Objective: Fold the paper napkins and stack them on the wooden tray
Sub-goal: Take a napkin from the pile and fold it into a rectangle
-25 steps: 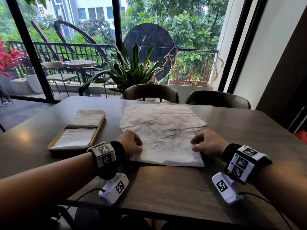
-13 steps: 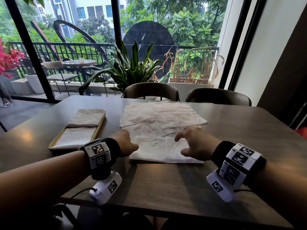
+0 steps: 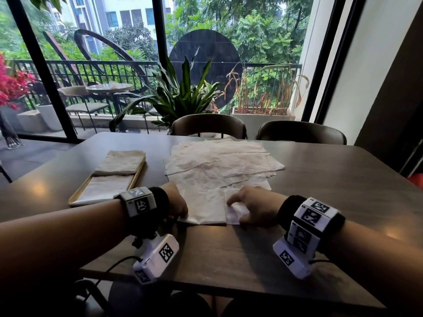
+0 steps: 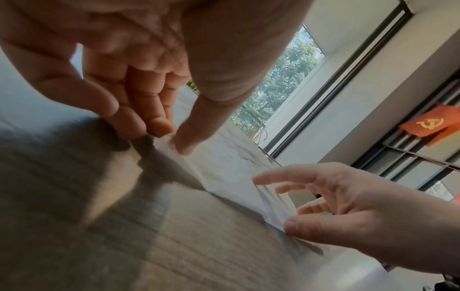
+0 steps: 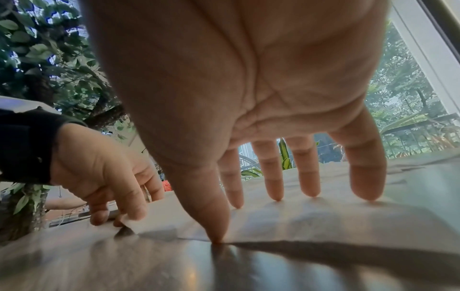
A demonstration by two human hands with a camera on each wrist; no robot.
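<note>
Far left, beyond the glass: red flowering plant [image 3: 10, 84], outdoor chairs and small round table [image 3: 109, 88]. On the desk [image 3: 320, 191], left: wooden tray [image 3: 137, 176] holding folded napkins [image 3: 120, 162] at its far end and one flat napkin in its near half. Just right of the tray: left hand [image 3: 175, 202] at the near left corner of the top napkin [image 3: 203, 202], corner pinched between thumb and curled fingers [image 4: 154, 126], as seen from the left wrist. Centre: loose overlapping pile of unfolded napkins [image 3: 219, 161], spread from mid-desk toward the far edge, top napkin lying nearest. Behind the pile: green potted plant [image 3: 180, 94], two dark chairs [image 3: 208, 126] tucked against the far edge. Right of centre: right hand [image 3: 254, 208] resting on the near right part of the top napkin, fingers [image 5: 308, 177] straight and spread, tips pressing the paper flat, thumb tip at its near edge, a small lifted flap just beside. Both wrists banded with marker-tagged cameras. Far right: wall and dark panel.
</note>
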